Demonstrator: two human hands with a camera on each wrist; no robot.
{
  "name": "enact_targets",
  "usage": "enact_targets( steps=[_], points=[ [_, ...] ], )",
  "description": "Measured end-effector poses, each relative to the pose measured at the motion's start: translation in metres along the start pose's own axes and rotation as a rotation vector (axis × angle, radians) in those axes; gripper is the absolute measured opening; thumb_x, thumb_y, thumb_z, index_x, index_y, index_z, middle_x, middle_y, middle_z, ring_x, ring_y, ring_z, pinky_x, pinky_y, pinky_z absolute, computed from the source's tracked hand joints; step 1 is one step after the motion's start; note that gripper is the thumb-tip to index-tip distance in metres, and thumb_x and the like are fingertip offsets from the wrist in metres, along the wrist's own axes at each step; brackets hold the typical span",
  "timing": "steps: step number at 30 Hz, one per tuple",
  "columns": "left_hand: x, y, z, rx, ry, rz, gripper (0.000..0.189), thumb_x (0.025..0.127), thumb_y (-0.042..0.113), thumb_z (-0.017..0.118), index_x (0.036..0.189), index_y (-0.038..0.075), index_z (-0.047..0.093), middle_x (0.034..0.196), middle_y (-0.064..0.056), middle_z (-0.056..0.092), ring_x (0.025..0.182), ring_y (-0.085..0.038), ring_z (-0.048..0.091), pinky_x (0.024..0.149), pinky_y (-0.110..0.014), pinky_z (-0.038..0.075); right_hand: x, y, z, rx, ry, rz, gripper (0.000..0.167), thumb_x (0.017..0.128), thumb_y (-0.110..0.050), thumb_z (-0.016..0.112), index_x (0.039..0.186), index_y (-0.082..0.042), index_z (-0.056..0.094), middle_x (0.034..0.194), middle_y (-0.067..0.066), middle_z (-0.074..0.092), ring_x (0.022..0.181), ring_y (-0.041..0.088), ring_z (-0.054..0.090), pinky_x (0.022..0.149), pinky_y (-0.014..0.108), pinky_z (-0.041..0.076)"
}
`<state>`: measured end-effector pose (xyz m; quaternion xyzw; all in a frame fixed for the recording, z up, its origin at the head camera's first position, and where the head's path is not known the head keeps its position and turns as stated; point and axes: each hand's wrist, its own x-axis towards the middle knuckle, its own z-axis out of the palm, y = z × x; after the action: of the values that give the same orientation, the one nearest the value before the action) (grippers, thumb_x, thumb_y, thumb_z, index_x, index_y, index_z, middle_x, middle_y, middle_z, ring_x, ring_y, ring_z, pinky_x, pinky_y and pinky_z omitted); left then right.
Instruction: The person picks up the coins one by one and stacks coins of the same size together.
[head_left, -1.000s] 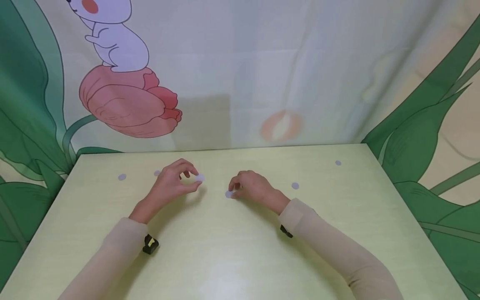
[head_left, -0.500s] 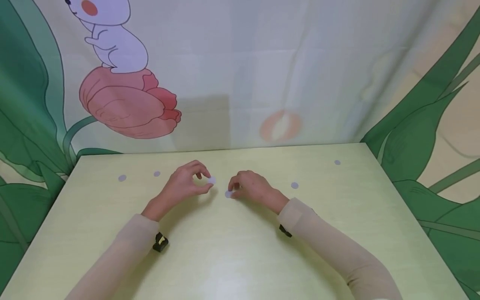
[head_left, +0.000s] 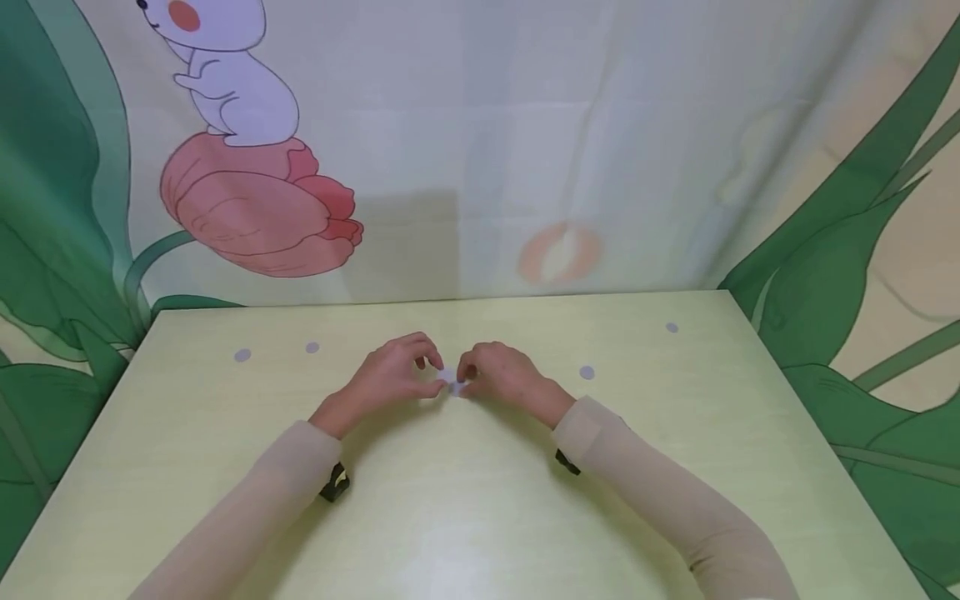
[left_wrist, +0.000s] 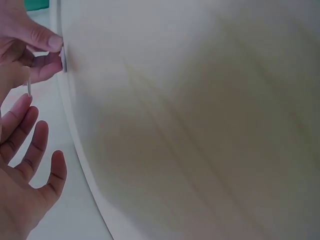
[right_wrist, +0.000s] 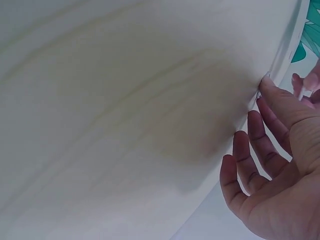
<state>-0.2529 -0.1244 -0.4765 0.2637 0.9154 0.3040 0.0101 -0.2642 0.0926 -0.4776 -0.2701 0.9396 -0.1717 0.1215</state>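
Near the middle of the far half of the table, my left hand (head_left: 390,371) pinches a small pale lavender disc (head_left: 446,375) between thumb and fingertip. In the left wrist view that thin disc (left_wrist: 29,88) shows edge-on, raised off the tabletop, the other fingers spread. Facing it, my right hand (head_left: 506,375) pinches a second round disc (head_left: 456,389) down at the table surface. The right wrist view shows this disc (right_wrist: 259,94) mostly covered by thumb and index finger. Both discs overlap in the head view, the left one slightly behind and above.
Two more flat discs lie left of the hands, one farther out (head_left: 242,355) and one nearer (head_left: 312,347). To the right lie another disc (head_left: 587,372) and one near the far right corner (head_left: 672,327). A printed cloth (head_left: 405,150) hangs behind the pale table (head_left: 450,517).
My left hand has moved right, and slightly toward me, carrying its disc up to the one at my right hand. The right hand has stayed in place, holding its disc.
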Motion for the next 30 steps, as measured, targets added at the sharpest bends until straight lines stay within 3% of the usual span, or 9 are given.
enact_targets(
  steps=[6, 16, 21, 30],
  points=[
    [0.009, 0.001, 0.007, 0.035, -0.1, -0.04, 0.023, 0.082, 0.03, 0.084, 0.096, 0.016, 0.073, 0.098, 0.006, 0.066, 0.09, -0.016, 0.06, 0.074, -0.033, 0.049, -0.001, 0.0, 0.0, -0.01, -0.005, 0.006, 0.017, 0.09, -0.026, 0.08, 0.105, -0.018, 0.077, 0.102, -0.003, 0.067, 0.092, 0.015, 0.062, 0.081, 0.031, 0.053],
    [0.015, 0.003, 0.016, 0.084, -0.187, -0.114, 0.021, 0.084, 0.033, 0.081, 0.094, 0.016, 0.074, 0.092, 0.007, 0.063, 0.08, -0.015, 0.054, 0.067, -0.034, 0.044, -0.003, -0.001, 0.0, -0.012, 0.012, -0.001, 0.017, 0.091, -0.026, 0.079, 0.105, -0.016, 0.076, 0.102, -0.001, 0.067, 0.095, 0.016, 0.063, 0.083, 0.032, 0.053],
    [0.016, 0.009, 0.015, 0.082, -0.196, -0.158, 0.021, 0.084, 0.03, 0.081, 0.095, 0.014, 0.074, 0.093, 0.005, 0.065, 0.082, -0.016, 0.055, 0.068, -0.034, 0.046, -0.003, -0.001, -0.001, -0.015, 0.009, -0.006, 0.017, 0.091, -0.025, 0.079, 0.105, -0.015, 0.076, 0.101, -0.001, 0.067, 0.094, 0.016, 0.063, 0.083, 0.032, 0.053],
    [0.014, 0.013, 0.013, 0.096, -0.2, -0.149, 0.024, 0.084, 0.03, 0.083, 0.097, 0.011, 0.075, 0.097, 0.002, 0.065, 0.082, -0.017, 0.055, 0.068, -0.033, 0.046, -0.005, -0.003, -0.006, -0.016, -0.038, 0.007, 0.019, 0.09, -0.02, 0.08, 0.107, -0.015, 0.075, 0.103, -0.001, 0.065, 0.093, 0.015, 0.06, 0.084, 0.032, 0.052]
  ],
)
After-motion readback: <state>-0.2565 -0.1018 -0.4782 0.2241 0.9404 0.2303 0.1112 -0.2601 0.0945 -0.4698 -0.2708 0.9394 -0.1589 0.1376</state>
